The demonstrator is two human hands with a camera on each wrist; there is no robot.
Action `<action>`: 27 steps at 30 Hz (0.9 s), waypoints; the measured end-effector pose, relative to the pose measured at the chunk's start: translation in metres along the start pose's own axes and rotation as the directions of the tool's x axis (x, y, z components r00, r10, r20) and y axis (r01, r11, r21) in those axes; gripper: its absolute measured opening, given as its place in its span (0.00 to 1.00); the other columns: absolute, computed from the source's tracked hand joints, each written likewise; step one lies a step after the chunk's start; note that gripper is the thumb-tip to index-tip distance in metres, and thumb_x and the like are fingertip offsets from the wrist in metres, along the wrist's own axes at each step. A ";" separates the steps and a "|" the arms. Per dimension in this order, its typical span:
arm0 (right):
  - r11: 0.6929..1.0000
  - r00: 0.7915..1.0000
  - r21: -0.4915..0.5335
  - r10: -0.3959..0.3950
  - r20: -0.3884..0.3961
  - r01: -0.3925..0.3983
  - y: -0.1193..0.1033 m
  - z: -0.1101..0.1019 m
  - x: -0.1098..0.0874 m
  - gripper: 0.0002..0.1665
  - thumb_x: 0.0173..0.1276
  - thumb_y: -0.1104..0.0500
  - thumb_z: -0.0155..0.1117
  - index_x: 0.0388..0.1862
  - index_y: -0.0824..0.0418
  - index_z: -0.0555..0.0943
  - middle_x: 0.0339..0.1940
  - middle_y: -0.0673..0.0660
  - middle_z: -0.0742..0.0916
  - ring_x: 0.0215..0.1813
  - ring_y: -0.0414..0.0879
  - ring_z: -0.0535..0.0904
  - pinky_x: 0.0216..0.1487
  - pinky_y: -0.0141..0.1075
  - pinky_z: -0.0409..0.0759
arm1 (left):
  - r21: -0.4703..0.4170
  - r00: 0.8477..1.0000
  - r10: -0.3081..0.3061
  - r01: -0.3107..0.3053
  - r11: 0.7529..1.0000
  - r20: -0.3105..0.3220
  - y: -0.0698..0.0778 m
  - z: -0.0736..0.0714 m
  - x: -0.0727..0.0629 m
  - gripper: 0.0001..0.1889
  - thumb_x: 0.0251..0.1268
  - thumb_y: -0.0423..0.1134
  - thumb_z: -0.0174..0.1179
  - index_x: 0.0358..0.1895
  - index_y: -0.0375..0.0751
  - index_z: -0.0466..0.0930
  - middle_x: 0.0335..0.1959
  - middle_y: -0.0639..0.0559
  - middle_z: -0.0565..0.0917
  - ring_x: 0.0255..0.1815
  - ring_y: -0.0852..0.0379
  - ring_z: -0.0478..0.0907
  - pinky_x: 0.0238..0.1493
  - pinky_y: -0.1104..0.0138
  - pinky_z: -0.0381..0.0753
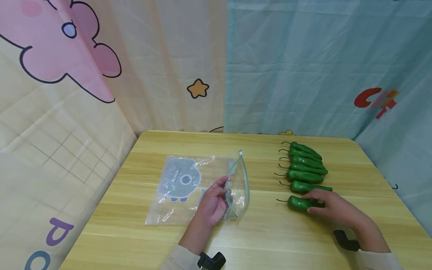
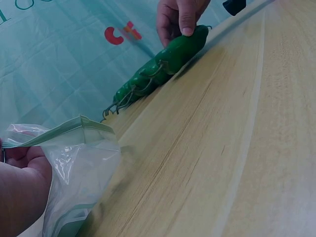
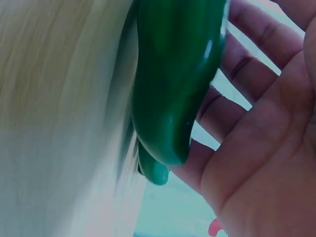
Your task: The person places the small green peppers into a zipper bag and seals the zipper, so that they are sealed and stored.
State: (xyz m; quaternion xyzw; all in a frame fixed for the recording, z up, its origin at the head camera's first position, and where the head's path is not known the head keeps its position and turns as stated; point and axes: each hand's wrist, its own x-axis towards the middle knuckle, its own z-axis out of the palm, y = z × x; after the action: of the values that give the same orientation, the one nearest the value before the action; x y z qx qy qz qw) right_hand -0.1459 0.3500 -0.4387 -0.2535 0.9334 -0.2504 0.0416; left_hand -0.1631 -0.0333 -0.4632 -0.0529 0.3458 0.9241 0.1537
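Observation:
My left hand (image 1: 213, 204) holds the near rim of a clear zip bag (image 1: 216, 165) at its mouth, which gapes toward the right. A grey-blue cartoon figure is printed on the bag, and its zip edge is pale green. In the left wrist view the fingers are partly hidden behind the bag's rim (image 2: 81, 129). My right hand (image 1: 332, 206) grips the nearest green chili pepper (image 1: 297, 203) from above, thumb on one side and fingers on the other. That pepper (image 3: 175, 84) lies along the tabletop, its thin stem pointing left.
Several more green peppers (image 1: 305, 176) lie in a column beyond the gripped one, stems to the left. The wooden table (image 1: 263, 240) has rounded far corners. Printed curtains (image 1: 290, 67) hang close behind and along both sides.

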 end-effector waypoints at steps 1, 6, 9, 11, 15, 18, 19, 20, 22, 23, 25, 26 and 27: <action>1.000 1.000 0.003 0.005 -0.002 -0.005 -0.001 0.000 0.001 0.19 0.64 0.52 0.72 0.52 0.56 0.83 0.45 0.45 0.84 0.46 0.35 0.77 0.44 0.36 0.80 | 0.000 1.000 0.000 0.000 1.000 0.000 0.000 0.000 0.000 0.19 0.66 0.22 0.43 0.53 0.40 0.77 0.53 0.52 0.76 0.35 0.62 0.71 0.36 0.73 0.76; 1.000 1.000 0.004 0.005 -0.021 -0.005 -0.006 0.000 0.008 0.17 0.64 0.52 0.72 0.50 0.55 0.84 0.44 0.43 0.84 0.43 0.34 0.76 0.42 0.36 0.80 | 0.003 1.000 0.000 0.000 1.000 -0.004 0.000 0.000 -0.001 0.19 0.66 0.23 0.43 0.54 0.40 0.77 0.54 0.52 0.76 0.36 0.62 0.71 0.37 0.73 0.76; 1.000 1.000 0.000 -0.012 -0.026 0.012 -0.009 0.000 0.011 0.17 0.64 0.52 0.72 0.50 0.55 0.84 0.45 0.44 0.84 0.43 0.35 0.77 0.42 0.36 0.80 | 0.004 1.000 -0.002 0.002 1.000 -0.005 0.000 0.001 -0.001 0.19 0.67 0.23 0.42 0.54 0.40 0.77 0.54 0.52 0.76 0.36 0.62 0.71 0.37 0.73 0.77; 1.000 0.999 0.004 -0.025 -0.028 0.025 -0.011 0.000 0.013 0.16 0.65 0.53 0.71 0.50 0.55 0.84 0.45 0.45 0.84 0.43 0.35 0.77 0.42 0.36 0.80 | 0.006 1.000 -0.004 0.004 1.000 -0.005 0.000 0.001 -0.001 0.19 0.67 0.23 0.42 0.54 0.40 0.77 0.54 0.52 0.77 0.37 0.62 0.72 0.37 0.73 0.77; 0.999 0.999 0.030 -0.042 -0.024 0.042 -0.017 -0.001 0.019 0.17 0.66 0.53 0.71 0.51 0.57 0.84 0.43 0.44 0.83 0.42 0.35 0.76 0.40 0.35 0.79 | 0.008 1.000 -0.004 0.004 1.000 -0.002 0.001 0.001 -0.001 0.19 0.67 0.23 0.42 0.54 0.41 0.77 0.54 0.52 0.76 0.37 0.62 0.72 0.37 0.73 0.77; 0.998 0.999 0.046 -0.051 -0.020 0.052 -0.021 -0.002 0.023 0.17 0.66 0.54 0.70 0.51 0.58 0.84 0.42 0.43 0.83 0.41 0.35 0.76 0.39 0.34 0.79 | 0.008 1.000 -0.004 0.004 1.000 0.001 0.001 0.001 -0.001 0.19 0.67 0.23 0.42 0.53 0.41 0.78 0.54 0.52 0.76 0.36 0.62 0.71 0.37 0.73 0.76; 0.997 0.998 0.048 -0.055 -0.020 0.056 -0.022 -0.002 0.025 0.17 0.66 0.54 0.70 0.51 0.58 0.84 0.42 0.43 0.83 0.41 0.35 0.76 0.39 0.34 0.79 | 0.008 1.000 -0.003 0.003 1.000 0.002 0.001 0.001 -0.001 0.19 0.67 0.23 0.42 0.53 0.41 0.78 0.54 0.52 0.76 0.36 0.62 0.71 0.37 0.73 0.76; 0.997 0.998 0.045 -0.058 -0.023 0.059 -0.023 -0.001 0.027 0.17 0.66 0.54 0.70 0.51 0.58 0.84 0.41 0.43 0.83 0.41 0.35 0.76 0.39 0.35 0.79 | 0.008 1.000 -0.003 0.003 1.000 0.003 0.001 0.001 -0.001 0.19 0.67 0.23 0.43 0.53 0.41 0.78 0.54 0.52 0.76 0.36 0.62 0.71 0.37 0.73 0.76; 0.997 0.998 0.033 -0.062 -0.025 0.063 -0.026 -0.001 0.030 0.17 0.66 0.53 0.70 0.51 0.57 0.84 0.42 0.42 0.83 0.41 0.35 0.76 0.40 0.35 0.79 | 0.010 1.000 -0.002 0.002 1.000 0.004 0.000 0.000 -0.001 0.19 0.67 0.23 0.43 0.53 0.41 0.78 0.54 0.52 0.76 0.36 0.62 0.71 0.37 0.73 0.76; 0.998 0.998 0.028 -0.062 -0.025 0.062 -0.027 -0.001 0.032 0.17 0.66 0.53 0.70 0.51 0.57 0.84 0.42 0.42 0.83 0.42 0.35 0.76 0.40 0.35 0.79 | 0.009 1.000 -0.002 0.002 1.000 0.004 0.000 0.000 -0.001 0.19 0.67 0.23 0.43 0.53 0.41 0.78 0.54 0.52 0.76 0.36 0.62 0.71 0.37 0.73 0.76; 0.998 0.998 0.022 -0.056 -0.021 0.057 -0.029 -0.001 0.035 0.18 0.66 0.52 0.70 0.52 0.57 0.84 0.42 0.42 0.83 0.42 0.35 0.76 0.41 0.35 0.79 | 0.008 1.000 -0.002 0.002 1.000 0.006 0.000 0.000 0.000 0.19 0.67 0.23 0.43 0.53 0.41 0.78 0.54 0.52 0.76 0.36 0.62 0.71 0.37 0.73 0.76; 0.998 0.998 0.021 -0.052 -0.018 0.052 -0.030 0.000 0.037 0.19 0.66 0.51 0.70 0.52 0.57 0.84 0.43 0.42 0.83 0.42 0.35 0.76 0.41 0.35 0.79 | 0.008 1.000 -0.002 0.002 1.000 0.008 0.000 -0.001 0.000 0.19 0.67 0.23 0.43 0.53 0.41 0.78 0.54 0.52 0.76 0.36 0.62 0.71 0.37 0.73 0.76; 0.999 0.999 0.023 -0.049 -0.014 0.049 -0.031 0.000 0.038 0.19 0.66 0.51 0.70 0.53 0.57 0.84 0.43 0.42 0.83 0.42 0.35 0.76 0.41 0.35 0.79 | 0.007 1.000 -0.001 0.001 1.000 0.009 0.000 -0.001 0.000 0.19 0.67 0.23 0.43 0.53 0.41 0.78 0.54 0.51 0.75 0.35 0.62 0.71 0.37 0.73 0.76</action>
State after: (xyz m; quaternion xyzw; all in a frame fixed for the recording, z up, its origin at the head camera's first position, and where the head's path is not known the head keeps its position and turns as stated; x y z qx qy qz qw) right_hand -0.1648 0.3085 -0.4217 -0.2739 0.9243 -0.2638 0.0320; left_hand -0.1629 -0.0335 -0.4641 -0.0486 0.3486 0.9229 0.1560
